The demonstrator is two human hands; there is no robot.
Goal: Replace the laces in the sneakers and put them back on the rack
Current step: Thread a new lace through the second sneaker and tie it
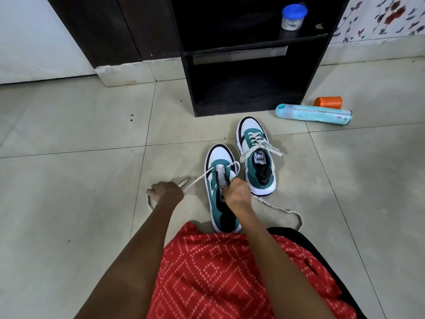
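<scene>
Two white, teal and black sneakers stand on the tiled floor, toes pointing away from me. The near sneaker has a white lace threaded only through its front eyelets. My left hand is closed on one end of that lace, pulled out to the left. My right hand sits over the tongue, closed on the other end, which trails off to the right across the floor. The far sneaker is fully laced with loose ends. The black rack stands just behind, its lower shelf bare.
A teal bottle lies on the floor right of the rack, with an orange cup behind it. A blue-lidded jar stands on the rack's upper shelf. Red patterned cloth covers my lap.
</scene>
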